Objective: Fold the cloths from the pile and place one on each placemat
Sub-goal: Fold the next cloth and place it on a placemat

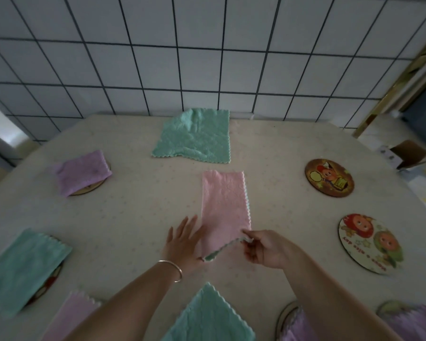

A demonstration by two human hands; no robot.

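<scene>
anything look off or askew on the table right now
Nothing looks damaged or spilled. The unfolded green cloth at the far edge lies rumpled with an uneven near edge. Two round placemats on the right are bare. The right hand pinches the pink cloth's near corner.

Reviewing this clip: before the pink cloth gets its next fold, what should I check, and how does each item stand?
1. Left hand lies flat on the pink cloth, pinning it: ok.
2. Right hand pinches the cloth's near edge, lifted: ok.
3. Cloth already folded to a long strip, edges roughly aligned: ok.
4. Bare placemats and free to take it: ok.
5. Green cloth beyond lies apart from the strip: ok.
6. Underside layers even: cannot tell.
</scene>
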